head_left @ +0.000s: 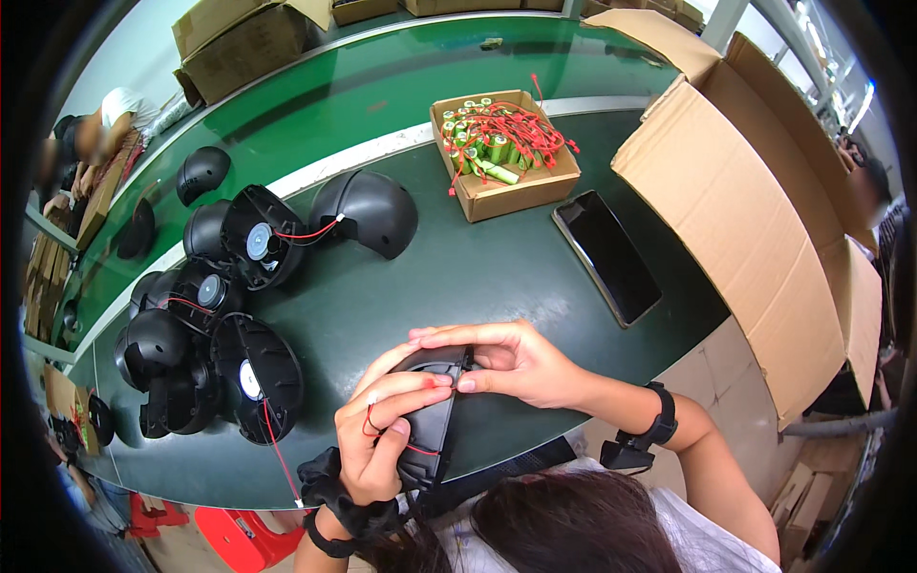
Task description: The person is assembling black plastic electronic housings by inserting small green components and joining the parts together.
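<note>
Near the table's front edge I hold a black plastic shell (427,435) between both hands. My left hand (377,420) is wrapped round its left side, with a thin red wire and white connector by the fingers. On the shell's far right edge my right hand (525,368) pinches with thumb and fingers, close to the left fingertips. What lies under the fingertips is hidden. To the left sit several more black shells, among them an open shell (256,382) with a round speaker and a red wire. Another rounded black shell (368,212) rests farther back.
A small cardboard box (516,202) holds green battery cells with red wires. Right of it lies a phone (607,258). A large open carton (726,229) stands at the right. Behind the table runs a green conveyor belt (382,91); other people are at the far left and right.
</note>
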`<state>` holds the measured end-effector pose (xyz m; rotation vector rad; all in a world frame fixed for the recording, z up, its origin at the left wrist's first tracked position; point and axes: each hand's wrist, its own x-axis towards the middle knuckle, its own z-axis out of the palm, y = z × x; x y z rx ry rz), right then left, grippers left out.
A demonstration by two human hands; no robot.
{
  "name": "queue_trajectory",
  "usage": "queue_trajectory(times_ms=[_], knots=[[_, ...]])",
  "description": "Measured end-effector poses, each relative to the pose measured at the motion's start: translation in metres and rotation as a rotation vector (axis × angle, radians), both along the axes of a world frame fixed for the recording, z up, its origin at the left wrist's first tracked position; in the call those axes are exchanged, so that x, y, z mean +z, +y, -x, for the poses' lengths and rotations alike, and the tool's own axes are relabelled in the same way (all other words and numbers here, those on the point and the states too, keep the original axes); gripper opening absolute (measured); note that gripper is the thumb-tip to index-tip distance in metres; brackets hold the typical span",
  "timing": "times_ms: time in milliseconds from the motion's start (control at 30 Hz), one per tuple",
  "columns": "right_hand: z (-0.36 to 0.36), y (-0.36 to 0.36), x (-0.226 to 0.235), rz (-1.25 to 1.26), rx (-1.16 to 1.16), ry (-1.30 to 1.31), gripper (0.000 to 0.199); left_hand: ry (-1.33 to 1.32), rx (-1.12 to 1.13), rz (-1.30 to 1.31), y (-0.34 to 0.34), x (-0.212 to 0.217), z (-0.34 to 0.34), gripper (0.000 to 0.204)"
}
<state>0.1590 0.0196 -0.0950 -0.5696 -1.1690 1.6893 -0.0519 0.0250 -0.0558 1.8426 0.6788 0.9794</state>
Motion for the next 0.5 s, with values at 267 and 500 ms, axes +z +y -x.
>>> queue_trajectory(times_ms=[267, 500], knots=[[0.001, -0.004, 0.009, -0.246, -0.098, -0.289, 0.049, 0.032, -0.027, -0.078, -0.001, 0.003, 0.004, 0.034], [-0.01, 0.084, 0.056, -0.633, -0.308, -0.636, 0.051, 0.076, 0.274, -0.196, -0.005, 0.001, 0.013, 0.032]])
